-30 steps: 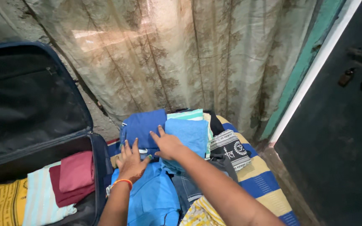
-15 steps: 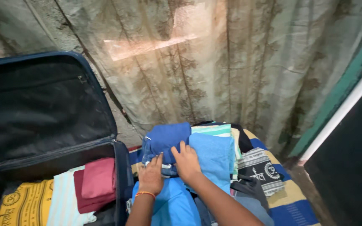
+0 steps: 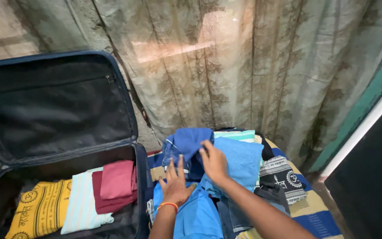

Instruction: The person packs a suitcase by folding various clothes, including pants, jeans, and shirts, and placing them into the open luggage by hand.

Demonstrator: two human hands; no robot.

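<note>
A pile of folded clothes lies on a striped bed. My left hand [image 3: 174, 182], with an orange bangle at the wrist, lies flat with fingers spread on a bright blue garment [image 3: 195, 217], just below a dark blue folded garment [image 3: 190, 140]. My right hand [image 3: 214, 163] rests on the edge of a light blue folded cloth [image 3: 240, 160], its fingertips touching the dark blue garment. Whether its fingers pinch the cloth is hidden.
An open dark suitcase [image 3: 141, 177] stands at the left, lid up, holding yellow [image 3: 40, 212], striped white [image 3: 82, 206] and maroon [image 3: 116, 181] folded clothes. A black-and-white printed cloth [image 3: 284, 175] and jeans [image 3: 235, 214] lie at the right. A curtain [image 3: 244, 66] hangs behind; a dark door [image 3: 372, 186] is at the right.
The view has shifted left, showing more of the suitcase. My left hand has opened flat on the bright blue garment, and the dark blue garment looks lifted and rumpled.
</note>
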